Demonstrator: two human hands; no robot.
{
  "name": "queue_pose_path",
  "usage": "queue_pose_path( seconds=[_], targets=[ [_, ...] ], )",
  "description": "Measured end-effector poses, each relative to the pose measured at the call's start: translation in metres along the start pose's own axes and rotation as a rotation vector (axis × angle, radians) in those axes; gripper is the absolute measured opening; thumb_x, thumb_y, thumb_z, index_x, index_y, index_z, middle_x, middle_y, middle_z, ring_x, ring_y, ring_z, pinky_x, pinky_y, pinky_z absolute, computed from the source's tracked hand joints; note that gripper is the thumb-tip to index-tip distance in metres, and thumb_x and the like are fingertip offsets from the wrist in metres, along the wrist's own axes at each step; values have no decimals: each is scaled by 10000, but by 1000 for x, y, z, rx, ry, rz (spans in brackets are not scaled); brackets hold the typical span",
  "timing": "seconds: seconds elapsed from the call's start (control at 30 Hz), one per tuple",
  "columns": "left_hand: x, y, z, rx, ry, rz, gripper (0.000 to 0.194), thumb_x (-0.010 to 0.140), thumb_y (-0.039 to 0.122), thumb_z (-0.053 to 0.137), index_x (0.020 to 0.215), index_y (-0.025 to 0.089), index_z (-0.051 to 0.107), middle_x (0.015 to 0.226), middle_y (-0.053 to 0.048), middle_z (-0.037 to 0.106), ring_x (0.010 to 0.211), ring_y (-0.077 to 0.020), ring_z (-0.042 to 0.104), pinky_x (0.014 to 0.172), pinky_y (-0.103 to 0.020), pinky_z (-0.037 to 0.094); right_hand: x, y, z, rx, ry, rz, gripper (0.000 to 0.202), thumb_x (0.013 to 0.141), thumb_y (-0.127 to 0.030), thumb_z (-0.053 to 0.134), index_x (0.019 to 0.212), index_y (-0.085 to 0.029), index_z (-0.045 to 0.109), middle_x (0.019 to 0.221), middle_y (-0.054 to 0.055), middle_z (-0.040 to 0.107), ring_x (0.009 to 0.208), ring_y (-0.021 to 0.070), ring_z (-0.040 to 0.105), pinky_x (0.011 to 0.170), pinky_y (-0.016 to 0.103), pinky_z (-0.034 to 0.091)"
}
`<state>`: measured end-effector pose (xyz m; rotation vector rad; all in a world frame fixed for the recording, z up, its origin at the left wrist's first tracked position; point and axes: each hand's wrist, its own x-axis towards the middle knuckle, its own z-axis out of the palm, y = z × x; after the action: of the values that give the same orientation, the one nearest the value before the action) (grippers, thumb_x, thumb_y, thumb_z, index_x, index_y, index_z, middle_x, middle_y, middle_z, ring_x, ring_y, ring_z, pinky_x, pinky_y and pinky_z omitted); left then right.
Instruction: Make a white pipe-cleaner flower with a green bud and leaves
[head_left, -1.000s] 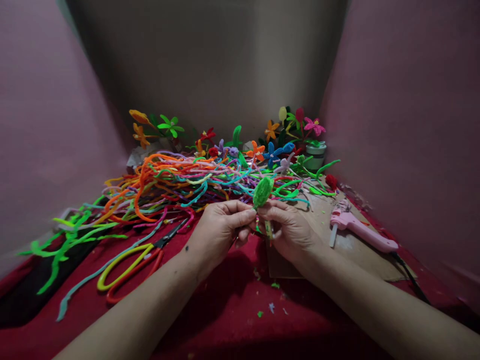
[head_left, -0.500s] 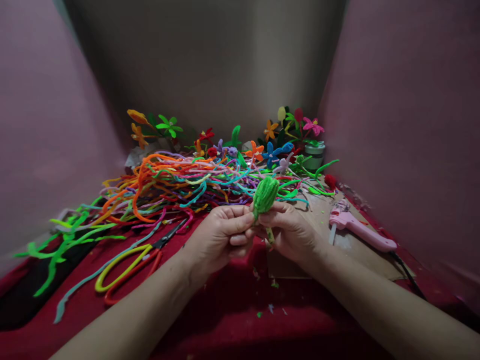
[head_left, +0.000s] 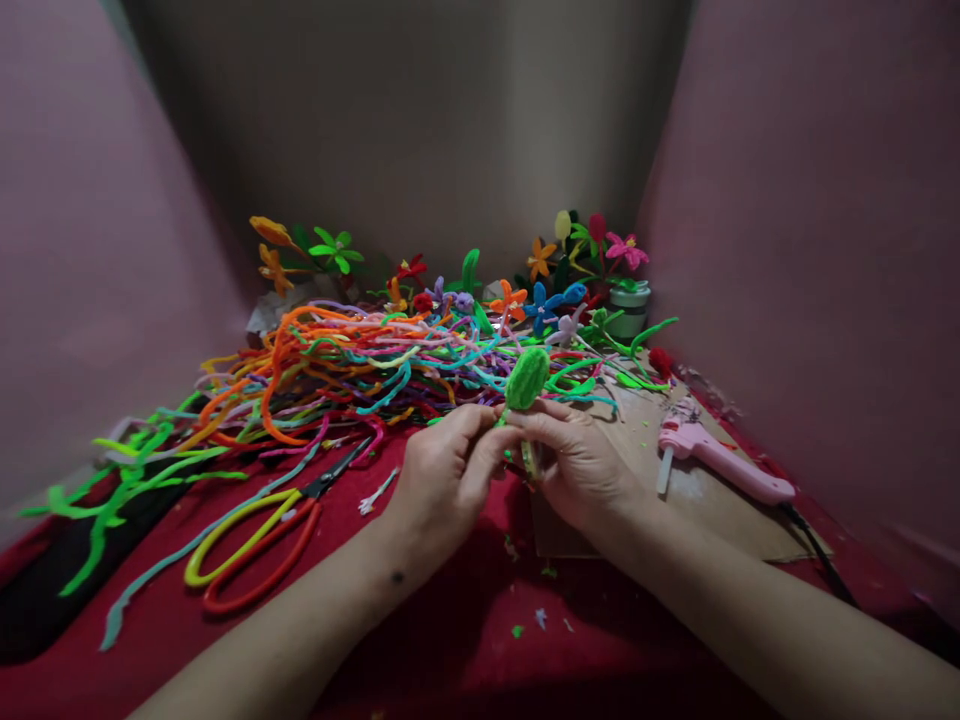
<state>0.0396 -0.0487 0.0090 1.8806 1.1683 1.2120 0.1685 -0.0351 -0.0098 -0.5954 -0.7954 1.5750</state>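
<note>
A green pipe-cleaner flower bud (head_left: 527, 378) stands upright, tilted a little to the right, at the middle of the view. My left hand (head_left: 457, 455) is closed, its thumb and fingers pinching the bud's thin base. From the other side my right hand (head_left: 574, 455) also closes on the base, just below the bud. A short pale strip (head_left: 529, 462) shows beneath, between the hands; its kind is unclear. The fingertips partly hide the stem.
Heaped pipe cleaners (head_left: 360, 365) lie behind the hands. Scissors (head_left: 259, 550) rest at left on the red cloth (head_left: 465, 650). A pink glue gun (head_left: 724, 462) lies on cardboard (head_left: 592, 535) at right. Pipe-cleaner flowers (head_left: 544, 308) and a small jar (head_left: 628, 308) stand at the back.
My left hand has turned and its wrist has shifted right, with the thumb now across the bud's base. The bud has turned slightly. My right hand stays nearly in place.
</note>
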Motion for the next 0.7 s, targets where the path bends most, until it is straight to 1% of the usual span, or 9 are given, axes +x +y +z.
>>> queue_pose_path(
  seconds=[0.07, 0.1, 0.17, 0.3, 0.37, 0.47, 0.53, 0.63, 0.7],
  targets=[
    [-2, -3, 2, 144, 41, 119, 139, 800, 258, 535, 784, 166, 638, 592, 9, 574, 515, -88, 489, 499, -192, 382, 0, 1, -1, -21, 36, -13, 108, 567, -170, 745, 613, -188, 650, 563, -43, 575, 501, 77, 460, 488, 206, 348],
    [-2, -4, 2, 164, 39, 133, 146, 805, 255, 529, 759, 168, 636, 568, 14, 561, 509, -86, 482, 498, -190, 376, 0, 1, -2, -38, 43, -16, 121, 571, -178, 751, 589, -182, 631, 536, -49, 548, 475, 67, 430, 465, 202, 323],
    [0, -3, 0, 112, 30, 74, 182, 818, 264, 513, 705, 165, 617, 489, 34, 498, 462, -76, 442, 476, -186, 353, 1, 1, -3, -73, 34, -25, 137, 585, -188, 755, 587, -176, 618, 517, -58, 513, 445, 53, 374, 437, 198, 275],
    [4, 6, -5, -280, -48, -222, 221, 797, 315, 550, 646, 155, 540, 454, 64, 410, 379, -41, 337, 376, -166, 265, 5, -4, 1, -140, -59, -34, 93, 625, -211, 740, 644, -174, 657, 533, -58, 508, 439, 41, 329, 427, 203, 237],
    [4, 9, -7, -514, -77, -315, 240, 776, 324, 584, 631, 150, 504, 494, 65, 417, 366, -22, 302, 348, -149, 234, 7, -7, 5, -159, -113, -58, 70, 632, -209, 730, 662, -173, 678, 562, -48, 547, 458, 45, 370, 446, 203, 273],
    [5, 8, -11, -781, -125, -363, 230, 763, 312, 613, 656, 142, 502, 534, 65, 428, 356, 2, 251, 334, -129, 259, 11, -11, 12, -128, -193, -67, 77, 627, -190, 715, 702, -181, 699, 660, -24, 627, 564, 75, 498, 556, 220, 382],
    [7, 5, -15, -907, -201, -384, 204, 768, 306, 610, 692, 136, 528, 534, 67, 424, 341, 12, 200, 307, -116, 265, 14, -14, 15, -114, -258, -37, 67, 624, -183, 701, 691, -183, 697, 667, -19, 643, 607, 95, 540, 609, 239, 418],
    [9, -2, -20, -1066, -336, -392, 153, 761, 261, 603, 706, 128, 550, 527, 74, 401, 318, 20, 115, 251, -106, 247, 19, -18, 21, -127, -351, 38, 33, 618, -179, 682, 651, -176, 683, 617, -11, 640, 585, 112, 560, 605, 254, 439],
    [12, -4, -23, -1132, -394, -387, 122, 748, 221, 599, 688, 129, 546, 517, 83, 369, 312, 19, 77, 228, -110, 239, 23, -18, 24, -111, -377, 78, 28, 599, -169, 680, 626, -166, 673, 588, -8, 637, 557, 111, 560, 593, 254, 442]
  ],
)
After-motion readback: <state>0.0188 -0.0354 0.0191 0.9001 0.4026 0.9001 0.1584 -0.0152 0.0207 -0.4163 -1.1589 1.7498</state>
